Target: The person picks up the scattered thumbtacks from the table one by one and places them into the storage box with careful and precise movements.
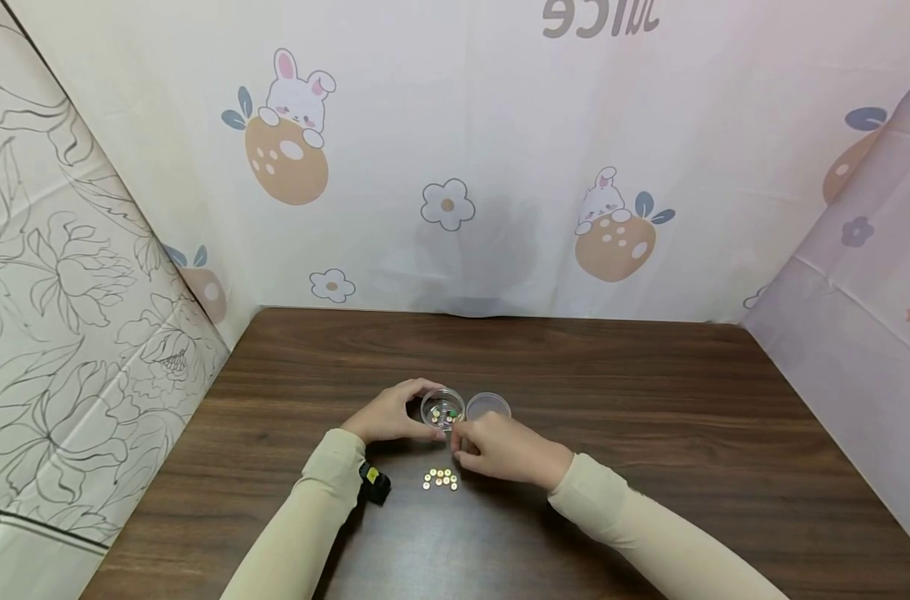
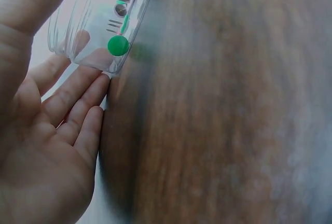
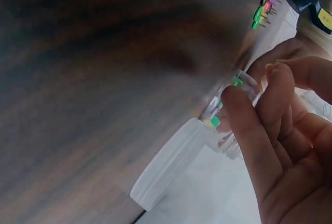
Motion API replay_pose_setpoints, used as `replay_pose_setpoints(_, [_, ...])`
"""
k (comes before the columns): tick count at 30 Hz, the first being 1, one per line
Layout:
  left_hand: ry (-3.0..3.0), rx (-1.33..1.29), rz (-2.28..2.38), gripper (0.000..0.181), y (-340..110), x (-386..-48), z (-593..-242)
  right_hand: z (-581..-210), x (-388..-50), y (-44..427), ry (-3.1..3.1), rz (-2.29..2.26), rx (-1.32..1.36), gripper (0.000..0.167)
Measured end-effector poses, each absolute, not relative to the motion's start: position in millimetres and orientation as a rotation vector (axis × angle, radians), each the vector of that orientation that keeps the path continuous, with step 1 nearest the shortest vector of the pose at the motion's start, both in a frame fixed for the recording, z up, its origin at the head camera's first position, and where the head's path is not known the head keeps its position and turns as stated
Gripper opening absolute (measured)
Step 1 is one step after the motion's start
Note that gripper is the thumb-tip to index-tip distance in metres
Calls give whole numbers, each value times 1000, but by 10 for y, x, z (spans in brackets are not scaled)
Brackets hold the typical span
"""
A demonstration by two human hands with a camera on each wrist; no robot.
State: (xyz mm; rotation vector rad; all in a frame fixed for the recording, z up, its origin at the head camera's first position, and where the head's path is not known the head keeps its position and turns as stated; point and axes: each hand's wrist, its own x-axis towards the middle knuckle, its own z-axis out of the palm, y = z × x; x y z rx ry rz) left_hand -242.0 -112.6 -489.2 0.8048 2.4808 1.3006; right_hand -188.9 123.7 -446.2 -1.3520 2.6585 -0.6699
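My left hand (image 1: pixel 391 412) holds a round clear plastic jar (image 1: pixel 442 427) by its side, with the thumb and fingers around its wall. Inside lie several thumbtacks, one with a green head (image 2: pixel 118 45). Beside the jar my right hand (image 1: pixel 503 447) has its fingers bent and its thumb near the fingertips; whether a tack is between them is hidden. Closer to the front edge, several thumbtacks (image 1: pixel 440 473) stand in an arched pattern on the table, points up in the right wrist view. Their heads there look green, black, pink and purple.
A round translucent lid (image 1: pixel 488 403) lies on the dark wooden table (image 1: pixel 650 400) just right of the jar, partly behind my right hand. A black strap with a yellow label (image 1: pixel 375 483) is at the left wrist. Printed curtains hang behind and on both sides.
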Motion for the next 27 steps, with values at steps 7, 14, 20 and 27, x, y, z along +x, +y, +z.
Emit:
replay_pose_setpoints(7, [2477,812,1313,69,-1124,-2425,-4904,-4487,-1842,1240,2633,-649,-1382,15])
replay_pose_setpoints(14, [2480,807,1310,70,-1123,-2421,-4894,-4492,-1794,1201,2600,-620,-1389,17])
replay_pose_setpoints(20, [2481,816,1309,69,-1126,-2418,-4896,-4494,-1751,1157,2642,-538,-1358,15])
replay_pose_setpoints(27, [2481,818,1303,69,-1127,-2417,-4889,-4494,-1722,1121,2687,-438,-1331,16])
